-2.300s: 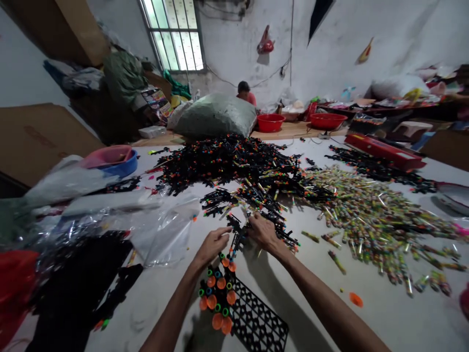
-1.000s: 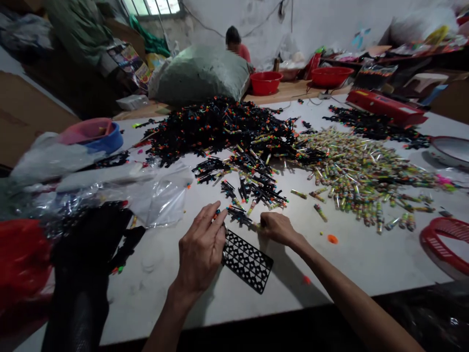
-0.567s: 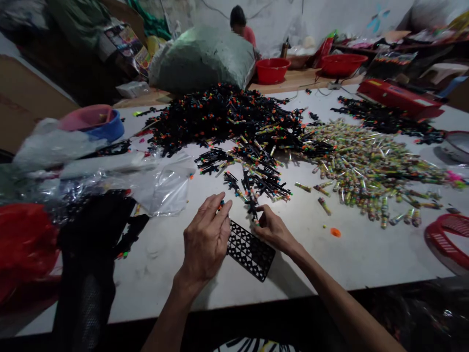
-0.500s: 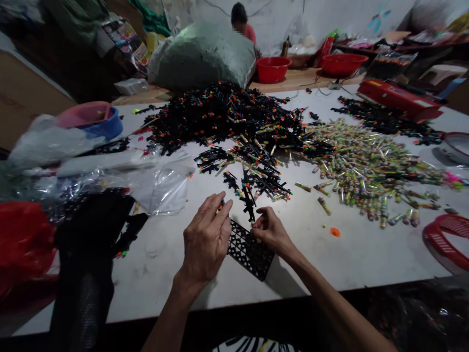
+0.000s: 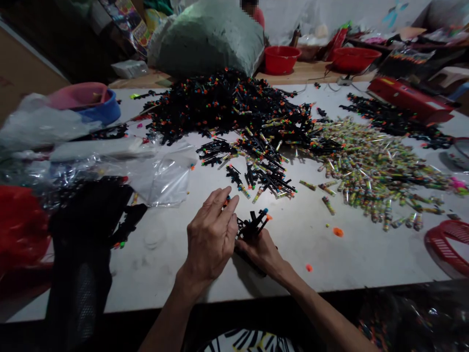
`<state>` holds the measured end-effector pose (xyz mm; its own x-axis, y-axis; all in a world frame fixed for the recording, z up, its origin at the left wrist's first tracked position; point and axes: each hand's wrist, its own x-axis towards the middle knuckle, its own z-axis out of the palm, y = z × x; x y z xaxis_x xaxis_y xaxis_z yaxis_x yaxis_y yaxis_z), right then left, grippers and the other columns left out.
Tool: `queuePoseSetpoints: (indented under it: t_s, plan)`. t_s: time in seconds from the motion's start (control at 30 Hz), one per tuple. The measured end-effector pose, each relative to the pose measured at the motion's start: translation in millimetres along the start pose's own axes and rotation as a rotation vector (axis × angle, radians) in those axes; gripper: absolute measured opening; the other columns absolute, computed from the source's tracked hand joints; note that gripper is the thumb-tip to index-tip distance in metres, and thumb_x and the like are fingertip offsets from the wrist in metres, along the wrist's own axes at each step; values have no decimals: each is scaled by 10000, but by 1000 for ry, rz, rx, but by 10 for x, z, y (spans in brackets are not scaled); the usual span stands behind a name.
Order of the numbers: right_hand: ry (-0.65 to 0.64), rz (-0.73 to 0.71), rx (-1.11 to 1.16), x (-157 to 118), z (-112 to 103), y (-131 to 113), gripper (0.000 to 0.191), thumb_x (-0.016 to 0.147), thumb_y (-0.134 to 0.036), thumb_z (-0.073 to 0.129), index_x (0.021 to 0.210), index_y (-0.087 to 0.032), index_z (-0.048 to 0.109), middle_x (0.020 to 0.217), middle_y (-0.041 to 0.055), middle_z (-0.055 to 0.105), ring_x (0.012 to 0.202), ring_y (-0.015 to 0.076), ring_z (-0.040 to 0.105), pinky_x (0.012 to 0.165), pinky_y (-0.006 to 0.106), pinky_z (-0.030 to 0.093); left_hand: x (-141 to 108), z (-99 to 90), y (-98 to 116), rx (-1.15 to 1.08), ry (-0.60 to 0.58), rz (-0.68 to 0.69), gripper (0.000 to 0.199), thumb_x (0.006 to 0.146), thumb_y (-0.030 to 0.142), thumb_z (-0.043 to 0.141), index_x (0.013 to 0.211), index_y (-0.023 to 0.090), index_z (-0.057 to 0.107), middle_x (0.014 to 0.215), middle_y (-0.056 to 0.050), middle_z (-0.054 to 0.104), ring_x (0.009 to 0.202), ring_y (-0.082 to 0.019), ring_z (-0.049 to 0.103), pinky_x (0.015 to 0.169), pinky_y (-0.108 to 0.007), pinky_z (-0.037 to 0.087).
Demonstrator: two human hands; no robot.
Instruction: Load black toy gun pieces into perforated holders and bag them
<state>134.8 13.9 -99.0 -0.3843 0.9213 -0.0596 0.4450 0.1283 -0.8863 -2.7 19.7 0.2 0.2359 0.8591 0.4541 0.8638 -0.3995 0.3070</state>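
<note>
In my right hand (image 5: 262, 249) is a black toy gun (image 5: 252, 226) with blue and orange tips, gripped just right of my left hand. My left hand (image 5: 212, 230) has its fingers long and close together; a blue and orange toy-gun tip (image 5: 227, 200) pokes out between them, the rest hidden by the hand. Beneath my hands lies the black rack (image 5: 252, 261), mostly covered. Just ahead are loose black toy guns (image 5: 271, 178) mixed with clear tubes of coloured candy (image 5: 308, 185).
Behind is a large heap of black toy guns (image 5: 220, 107). Many candy tubes (image 5: 381, 171) spread at right, near a red basket (image 5: 447, 244). Plastic bags (image 5: 168, 181) and black cloth (image 5: 84, 244) lie at left. A person (image 5: 258, 17) is behind the big sack (image 5: 208, 44).
My right hand has taken hold of a black toy gun that lay ahead and drawn it back over the rack. An orange piece now lies on the table at right. My left hand has barely moved.
</note>
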Motion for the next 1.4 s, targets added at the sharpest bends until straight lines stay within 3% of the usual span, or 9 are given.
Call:
queuePoseSetpoints:
  t_s: [0.17, 0.33, 0.47, 0.57, 0.7, 0.93, 1.2, 1.3, 1.4]
  plan:
    - [-101, -23, -561, -32, 111, -112, 240, 780, -73, 409, 936, -130, 582, 866, 113, 635, 693, 173, 556, 583, 260, 359, 2, -16, 8, 21, -21, 9, 397, 883, 310, 397, 1205, 116, 523, 1329, -121, 470, 1263, -265, 365, 1015, -437, 381]
    - [-373, -65, -523, 492, -399, -238, 216, 715, -214, 604, 926, -175, 618, 834, 37, 658, 715, 160, 594, 586, 211, 389, 5, -18, -8, 71, -46, 13, 412, 883, 335, 393, 1222, 132, 511, 1333, -114, 466, 1256, -270, 372, 1018, -453, 373]
    - [-38, 137, -771, 1141, -641, -293, 212, 787, -134, 490, 937, -127, 640, 1014, 166, 636, 913, 247, 604, 696, 287, 423, 0, 8, -18, 83, -33, 19, 393, 888, 277, 370, 1232, 146, 505, 1334, -97, 466, 1261, -248, 367, 1035, -435, 359]
    - [-35, 161, -756, 1316, -596, -253, 196, 747, -75, 499, 867, -106, 651, 935, 185, 655, 894, 267, 616, 702, 309, 429, -9, 18, -28, 86, -30, 23, 388, 885, 258, 368, 1226, 145, 512, 1329, -93, 471, 1261, -241, 366, 1038, -425, 359]
    - [39, 167, -647, 1019, -569, -71, 239, 729, -145, 543, 958, -134, 609, 931, 109, 656, 856, 210, 607, 671, 256, 423, -14, 12, -31, 76, -19, 37, 389, 883, 258, 368, 1224, 139, 514, 1326, -98, 470, 1266, -239, 360, 1054, -429, 336]
    - [-99, 129, 335, 402, -330, 124, 96, 679, -224, 590, 721, -159, 533, 596, -42, 530, 529, 96, 477, 498, 198, 375, -9, -10, -22, 54, -17, 39, 390, 873, 242, 374, 1221, 132, 512, 1320, -112, 476, 1259, -252, 372, 1041, -435, 352]
    - [-80, -3, -355, 284, -23, -88, 140, 772, -176, 494, 858, -158, 603, 830, 71, 639, 724, 166, 563, 631, 247, 379, -15, -14, -8, 56, -48, 44, 436, 874, 281, 391, 1293, 167, 439, 1366, -105, 427, 1274, -263, 352, 1040, -457, 337]
    - [-147, -17, -535, 289, -88, -174, 198, 814, -200, 456, 920, -160, 619, 905, 94, 652, 760, 183, 585, 627, 254, 381, 5, -25, -2, 79, -94, 72, 437, 863, 341, 428, 1286, 235, 455, 1389, -79, 404, 1285, -299, 330, 1018, -501, 339]
    - [-362, -50, -594, 545, -354, -204, 181, 750, -281, 584, 882, -178, 651, 819, 48, 667, 714, 171, 592, 586, 226, 384, 18, -29, -1, 84, -98, 59, 370, 868, 293, 412, 1218, 255, 529, 1364, -58, 441, 1273, -295, 346, 999, -498, 357]
